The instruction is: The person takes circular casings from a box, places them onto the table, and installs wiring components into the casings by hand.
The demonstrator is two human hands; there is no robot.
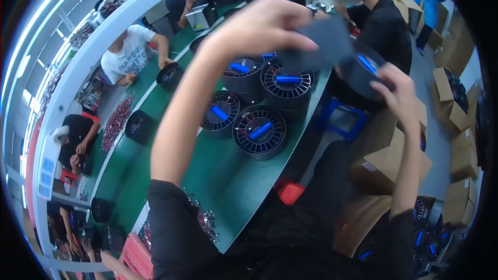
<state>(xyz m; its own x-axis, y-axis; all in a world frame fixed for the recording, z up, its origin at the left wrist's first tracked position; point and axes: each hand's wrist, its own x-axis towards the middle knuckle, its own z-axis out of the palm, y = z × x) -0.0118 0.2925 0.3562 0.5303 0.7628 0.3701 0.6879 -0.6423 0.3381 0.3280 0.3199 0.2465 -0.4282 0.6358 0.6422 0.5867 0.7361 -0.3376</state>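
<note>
My left hand (259, 26) is raised high and pinches a flat grey sheet (324, 41) at its left edge. My right hand (397, 96) grips a round black wheel-like part (363, 70) with a blue bar across its middle, held up just right of the sheet. The sheet overlaps the part's upper left. Below them, on the green table (228, 176), stand several more black round parts (259, 132) with blue bars, some stacked.
A person in black sits across the table (384, 26). Other people work along the left side (129, 52). Brown cardboard boxes (386, 163) stand at my right, one holding more round parts (423, 228). Small metal pieces (205, 218) lie near the table's front edge.
</note>
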